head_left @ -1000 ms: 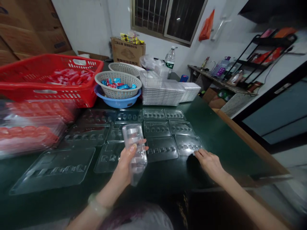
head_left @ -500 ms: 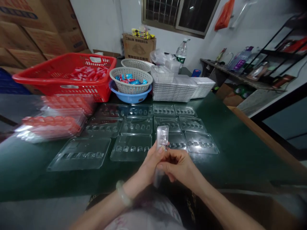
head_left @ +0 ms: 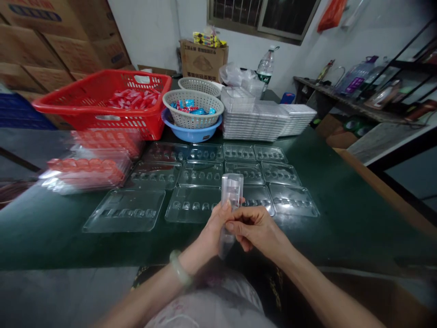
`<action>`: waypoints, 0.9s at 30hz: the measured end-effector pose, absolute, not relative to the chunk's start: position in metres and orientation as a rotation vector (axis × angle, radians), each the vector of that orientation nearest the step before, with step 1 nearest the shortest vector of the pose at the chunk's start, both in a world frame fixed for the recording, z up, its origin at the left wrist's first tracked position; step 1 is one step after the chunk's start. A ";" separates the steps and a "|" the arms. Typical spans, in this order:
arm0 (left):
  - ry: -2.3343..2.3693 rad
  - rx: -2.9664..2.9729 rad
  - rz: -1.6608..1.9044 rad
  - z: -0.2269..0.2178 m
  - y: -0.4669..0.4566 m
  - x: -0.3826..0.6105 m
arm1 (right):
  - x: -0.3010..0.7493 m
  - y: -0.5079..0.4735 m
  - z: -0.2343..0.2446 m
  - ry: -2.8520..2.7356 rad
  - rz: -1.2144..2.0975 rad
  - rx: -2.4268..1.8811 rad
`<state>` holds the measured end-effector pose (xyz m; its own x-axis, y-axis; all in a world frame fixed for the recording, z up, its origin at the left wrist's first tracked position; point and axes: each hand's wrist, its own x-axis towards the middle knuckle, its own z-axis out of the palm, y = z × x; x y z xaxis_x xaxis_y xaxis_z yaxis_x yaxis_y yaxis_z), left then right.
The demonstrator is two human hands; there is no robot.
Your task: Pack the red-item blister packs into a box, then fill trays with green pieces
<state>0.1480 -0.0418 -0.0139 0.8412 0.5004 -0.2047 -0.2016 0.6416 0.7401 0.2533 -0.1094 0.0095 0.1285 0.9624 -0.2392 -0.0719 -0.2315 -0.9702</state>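
Note:
A small stack of clear plastic blister trays (head_left: 231, 186) stands on edge above the near side of the table, seen nearly end-on. My left hand (head_left: 215, 224) is closed round its left side, thumb on the near face. Against its right side, my right hand (head_left: 254, 226) pinches the edge with thumb and curled fingers; how many sheets it grips is hidden. Beyond the hands, several clear blister trays lie in rows on the green table, among them a tray at front left (head_left: 124, 210) and one at right (head_left: 294, 200).
Orange-filled packs (head_left: 88, 169) lie at left before a red basket (head_left: 99, 116) of pink pieces. A grey colander (head_left: 193, 119) of blue and red wrapped pieces sits in a blue basin (head_left: 193, 133). Stacked clear trays (head_left: 252, 126) and a water bottle (head_left: 266, 68) stand behind.
The view has shifted, so the table's contents appear slightly to the right and higher. The held stack has turned a little, showing more of its face; both hands keep hold of it.

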 end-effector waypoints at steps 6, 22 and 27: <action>0.486 0.669 0.475 -0.020 -0.041 0.146 | 0.253 -0.110 0.010 -0.936 1.262 -1.382; 0.546 0.710 0.442 -0.013 -0.044 0.146 | 0.255 -0.110 0.005 -0.866 1.315 -1.312; 0.522 0.760 0.420 -0.014 -0.043 0.145 | 0.255 -0.109 0.005 -0.869 1.328 -1.319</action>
<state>0.1449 -0.0426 -0.0136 0.7943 0.5334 -0.2907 -0.1695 0.6541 0.7371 0.2554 -0.1095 0.0048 0.1290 0.9633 -0.2353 -0.1703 -0.2122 -0.9623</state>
